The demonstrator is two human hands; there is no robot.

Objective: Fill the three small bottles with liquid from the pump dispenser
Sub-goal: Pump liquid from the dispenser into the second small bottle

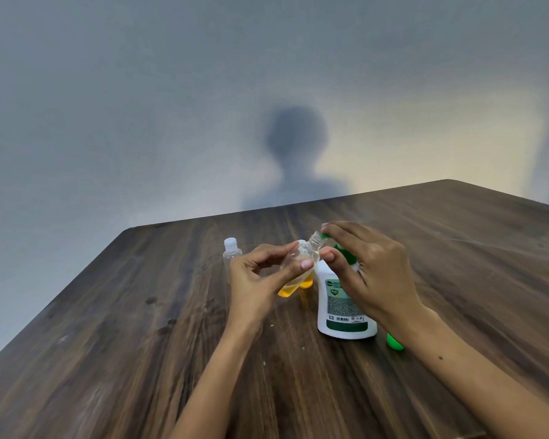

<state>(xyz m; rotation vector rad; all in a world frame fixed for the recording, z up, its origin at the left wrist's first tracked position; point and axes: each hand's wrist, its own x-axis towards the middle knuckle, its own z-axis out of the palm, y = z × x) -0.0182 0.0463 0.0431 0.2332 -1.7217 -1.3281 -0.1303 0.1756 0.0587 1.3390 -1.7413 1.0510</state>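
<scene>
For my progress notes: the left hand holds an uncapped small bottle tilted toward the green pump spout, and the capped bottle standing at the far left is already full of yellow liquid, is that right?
Not quite: the head view shows the capped bottle clear and empty. The rest stands: the left hand holds the uncapped small bottle tilted toward the pump spout.

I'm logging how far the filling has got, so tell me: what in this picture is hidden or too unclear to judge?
Head view only:
- Green pump head of the white dispenser bottle: mostly covered by the right hand.
- Third small bottle with orange liquid: behind the left hand and the tilted clear bottle it holds; cap unseen.
- Green object on the wooden table: partly behind the right forearm, unidentifiable.
- Capped clear bottle: fill level unreadable.
</scene>
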